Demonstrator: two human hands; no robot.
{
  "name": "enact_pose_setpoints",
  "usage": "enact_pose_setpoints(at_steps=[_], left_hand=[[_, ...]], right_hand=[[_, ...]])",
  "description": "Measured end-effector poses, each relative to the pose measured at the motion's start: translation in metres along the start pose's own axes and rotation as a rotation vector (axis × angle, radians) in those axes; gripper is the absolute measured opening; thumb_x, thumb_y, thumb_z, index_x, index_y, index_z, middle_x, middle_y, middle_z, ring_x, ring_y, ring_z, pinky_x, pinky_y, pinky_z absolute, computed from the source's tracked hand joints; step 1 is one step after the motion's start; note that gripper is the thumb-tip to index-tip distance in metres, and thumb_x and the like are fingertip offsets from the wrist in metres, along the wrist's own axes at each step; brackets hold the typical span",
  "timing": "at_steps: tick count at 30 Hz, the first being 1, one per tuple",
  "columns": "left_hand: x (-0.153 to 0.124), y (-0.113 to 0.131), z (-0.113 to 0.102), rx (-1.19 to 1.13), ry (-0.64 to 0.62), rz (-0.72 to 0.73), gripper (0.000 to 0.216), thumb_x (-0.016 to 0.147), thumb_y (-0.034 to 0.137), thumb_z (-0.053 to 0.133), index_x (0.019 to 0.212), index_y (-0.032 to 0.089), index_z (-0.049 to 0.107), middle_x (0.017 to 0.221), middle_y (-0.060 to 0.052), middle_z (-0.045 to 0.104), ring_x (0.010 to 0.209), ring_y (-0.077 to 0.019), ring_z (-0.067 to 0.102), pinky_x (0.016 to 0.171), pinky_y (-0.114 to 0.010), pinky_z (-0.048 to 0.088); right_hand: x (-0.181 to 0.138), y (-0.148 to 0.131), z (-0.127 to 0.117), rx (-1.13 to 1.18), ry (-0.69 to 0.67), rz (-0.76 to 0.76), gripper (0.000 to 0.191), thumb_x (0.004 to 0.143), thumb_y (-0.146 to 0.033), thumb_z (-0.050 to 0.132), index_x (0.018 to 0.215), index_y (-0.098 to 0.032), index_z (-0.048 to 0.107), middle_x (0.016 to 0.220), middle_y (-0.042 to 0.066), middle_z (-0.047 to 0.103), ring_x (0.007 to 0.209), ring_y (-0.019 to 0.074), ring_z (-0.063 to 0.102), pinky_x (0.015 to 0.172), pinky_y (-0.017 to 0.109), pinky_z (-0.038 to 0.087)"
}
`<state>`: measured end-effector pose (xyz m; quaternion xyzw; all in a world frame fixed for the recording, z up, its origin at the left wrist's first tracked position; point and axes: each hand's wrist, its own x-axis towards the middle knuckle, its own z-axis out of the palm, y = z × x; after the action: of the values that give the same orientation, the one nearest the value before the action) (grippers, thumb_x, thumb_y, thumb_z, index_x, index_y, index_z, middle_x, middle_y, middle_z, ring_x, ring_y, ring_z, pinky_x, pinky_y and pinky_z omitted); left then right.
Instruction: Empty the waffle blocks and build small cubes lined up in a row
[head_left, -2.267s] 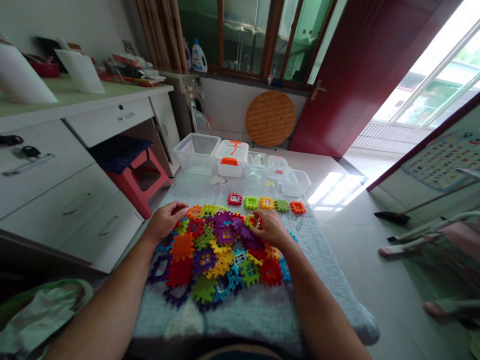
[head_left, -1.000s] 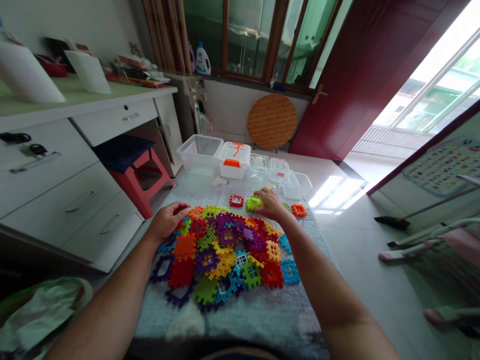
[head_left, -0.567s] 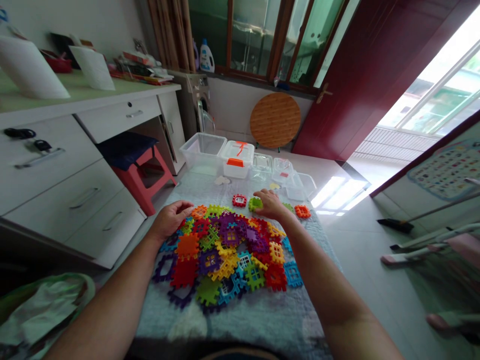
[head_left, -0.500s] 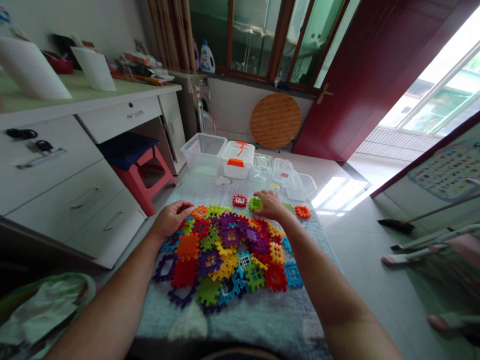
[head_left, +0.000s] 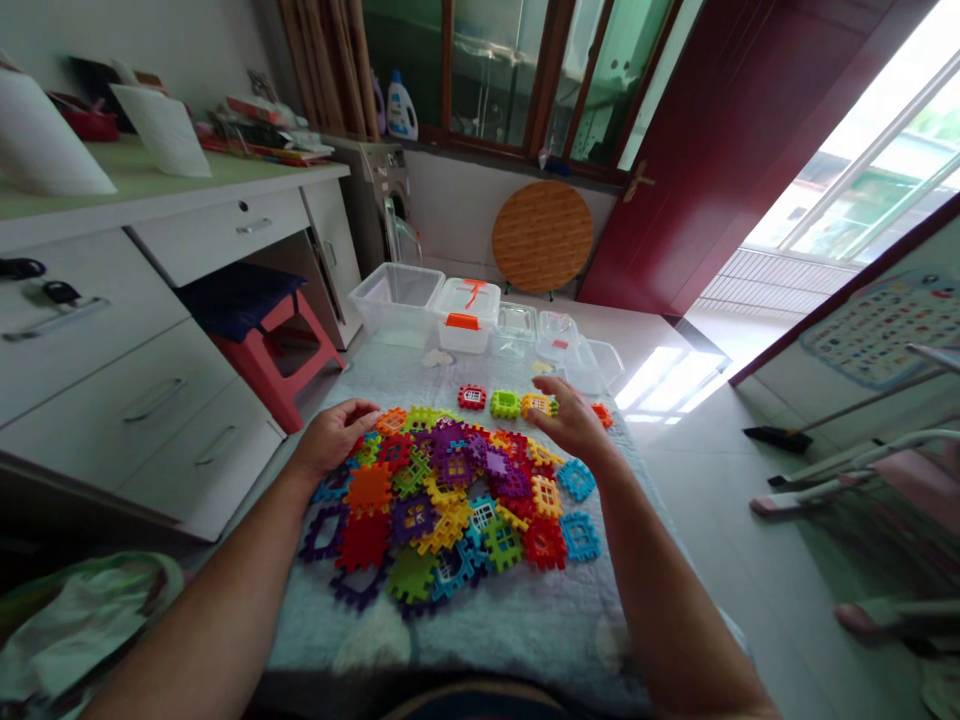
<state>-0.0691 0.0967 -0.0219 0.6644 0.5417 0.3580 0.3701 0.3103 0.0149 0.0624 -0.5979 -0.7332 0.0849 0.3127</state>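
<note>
Right hand (head_left: 574,425) has shifted along the row from lime tile (head_left: 505,404) to yellow tile (head_left: 538,403), near the far edge of the table (head_left: 540,630). Yellow tile, roughly square, lies between its parted thumb and fingers; grip cannot be told. Left hand (head_left: 335,435), farther off, is loosely curled at the pile's (head_left: 454,525) left side, hold unclear. Tub (head_left: 397,325) and lidded box (head_left: 459,339): far left corner, contents indistinct.

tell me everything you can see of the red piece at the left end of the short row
The red piece looks like plastic: a toothed, squarish frame around a white lattice window. It lies flat on the cloth beyond the pile, left of the lime green piece and apart from it. Only the cloth touches it.
</note>
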Motion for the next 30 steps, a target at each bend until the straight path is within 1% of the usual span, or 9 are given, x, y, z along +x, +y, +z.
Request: enact_pose_setpoints(at_steps=[3,5,7,11,14,17,20,24,30], left_hand=[[0.001,-0.002,0.0,0.028,-0.006,0.011,0.048,0.074,0.059,0.061,0.098,0.018,0.068,0.089,-0.004,0.073,0.083,-0.022,0.066,0.079,-0.029,0.05],[0.001,-0.002,-0.001,0.054,-0.001,0.009,0.048,0.074,0.058,0.061,0.099,0.018,0.068,0.09,-0.004,0.073,0.083,-0.0223,0.066,0.079,-0.029,0.05],[0.001,-0.002,-0.001,0.064,0.017,0.001,0.047,0.073,0.057,0.062,0.098,0.017,0.068,0.089,-0.004,0.073,0.082,-0.0221,0.066,0.079,-0.029,0.051],[-0.001,0.001,0.0,0.022,0.063,-0.023,0.049,0.07,0.058,0.063,0.096,0.017,0.068,0.087,-0.004,0.072,0.078,-0.0208,0.065,0.072,-0.028,0.051],[-0.003,0.005,0.001,-0.008,0.084,-0.046,0.049,0.069,0.057,0.064,0.097,0.016,0.068,0.086,-0.004,0.071,0.074,-0.0198,0.064,0.068,-0.027,0.051],[-0.005,0.009,0.001,-0.024,0.085,-0.06,0.049,0.069,0.057,0.065,0.096,0.016,0.068,0.085,-0.004,0.071,0.071,-0.0187,0.063,0.065,-0.026,0.051],[-0.006,0.012,0.001,-0.037,0.09,-0.068,0.05,0.067,0.058,0.066,0.094,0.016,0.068,0.085,-0.004,0.071,0.07,-0.0182,0.063,0.062,-0.025,0.051],[-0.006,0.014,0.001,-0.032,0.089,-0.072,0.05,0.066,0.058,0.066,0.094,0.016,0.068,0.085,-0.004,0.072,0.072,-0.0186,0.064,0.065,-0.026,0.051],[-0.008,0.019,0.001,0.002,0.092,-0.07,0.049,0.066,0.058,0.065,0.092,0.016,0.069,0.083,-0.004,0.071,0.073,-0.0203,0.064,0.069,-0.029,0.052]], right_hand=[[-0.031,0.003,-0.01,0.083,0.075,0.07,0.029,0.082,-0.027,0.058,0.109,-0.019,0.061,0.097,0.006,0.068,0.085,0.0187,0.063,0.081,0.035,0.05],[-0.05,0.006,-0.01,0.11,0.082,0.135,0.024,0.082,-0.025,0.057,0.105,-0.019,0.062,0.084,0.003,0.067,0.074,0.0161,0.062,0.072,0.031,0.05],[-0.064,0.007,-0.006,0.12,0.054,0.169,0.02,0.081,-0.023,0.057,0.1,-0.019,0.063,0.077,0.001,0.065,0.068,0.0149,0.06,0.069,0.03,0.048],[-0.078,0.0,0.002,0.138,-0.106,0.054,0.016,0.078,-0.024,0.063,0.093,-0.019,0.063,0.084,0.002,0.064,0.079,0.0162,0.059,0.078,0.031,0.047],[-0.081,-0.009,0.006,0.149,-0.214,-0.035,0.026,0.076,-0.028,0.069,0.099,-0.02,0.062,0.094,0.004,0.062,0.09,0.0189,0.056,0.085,0.035,0.045],[-0.082,-0.016,0.011,0.122,-0.263,-0.056,0.032,0.075,-0.033,0.072,0.103,-0.022,0.062,0.1,0.005,0.06,0.097,0.0215,0.053,0.089,0.038,0.044],[-0.081,-0.02,0.017,0.094,-0.274,-0.054,0.025,0.077,-0.028,0.069,0.101,-0.022,0.063,0.098,0.005,0.06,0.097,0.0218,0.052,0.089,0.038,0.043],[-0.08,-0.021,0.023,0.095,-0.263,-0.058,0.015,0.078,-0.024,0.067,0.093,-0.022,0.066,0.095,0.005,0.06,0.093,0.0208,0.053,0.088,0.037,0.044],[-0.077,-0.026,0.027,0.174,-0.164,-0.084,0.008,0.075,-0.014,0.061,0.078,-0.021,0.064,0.088,0.003,0.061,0.088,0.0183,0.054,0.085,0.033,0.044]])
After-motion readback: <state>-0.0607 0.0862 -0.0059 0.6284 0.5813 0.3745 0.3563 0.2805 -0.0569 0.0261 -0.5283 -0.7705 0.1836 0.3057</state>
